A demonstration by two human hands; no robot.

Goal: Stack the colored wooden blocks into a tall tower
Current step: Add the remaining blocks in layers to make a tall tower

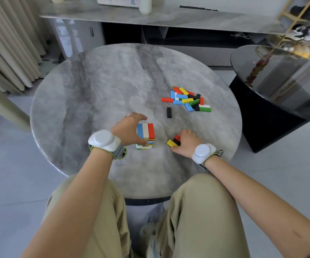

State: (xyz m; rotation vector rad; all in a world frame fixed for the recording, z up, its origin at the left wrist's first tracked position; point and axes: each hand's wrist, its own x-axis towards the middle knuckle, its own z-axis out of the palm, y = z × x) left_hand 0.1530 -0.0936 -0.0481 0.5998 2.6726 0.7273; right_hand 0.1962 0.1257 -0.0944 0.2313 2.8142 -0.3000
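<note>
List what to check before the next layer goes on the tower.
1. Tower of coloured wooden blocks steadied: left hand curls round it. Ok.
2. Top layer full: blue, white and red side by side. Ok.
3. Next layer in hand: right hand grips yellow, black and red blocks on the grey marble round table. Ok.
4. Those three flush: they are fanned. Not ok.
5. Lower layers square: partly hidden by the hand. Cannot tell.

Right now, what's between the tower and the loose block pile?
A single black block lies flat on the marble table between the tower and the loose pile. The rest of that stretch is bare tabletop. The head view shows it.
</note>
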